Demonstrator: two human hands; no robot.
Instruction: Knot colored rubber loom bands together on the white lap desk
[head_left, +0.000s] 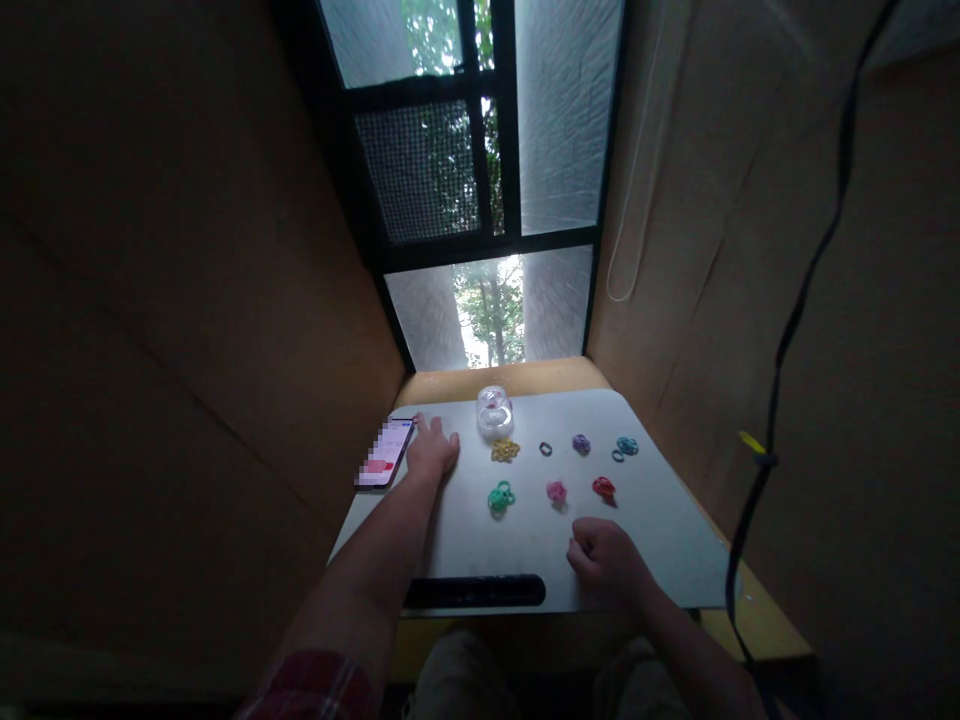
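Note:
My left hand (pixel 433 448) is over the left side of a white tabletop (pixel 457 540), fingers apart and holding nothing visible. Its fingertips are beside the top corner of a lit phone (pixel 386 453); whether they touch it I cannot tell. Curled into a fist, my right hand (pixel 609 560) rests near the front; its inside is hidden. Beyond it lie small piles of what look like hair bands: red (pixel 604 488), pink (pixel 556 492), green (pixel 500 497), yellow (pixel 505 451), purple (pixel 581 444) and blue (pixel 628 447). A dark band (pixel 546 449) lies singly among them.
A clear plastic jar (pixel 495 413) stands toward the back of the tabletop. Along the front edge runs a black slot (pixel 480 591). Walls close in on both sides, with a window (pixel 491 300) behind. A dark cord (pixel 787 340) hangs at the right.

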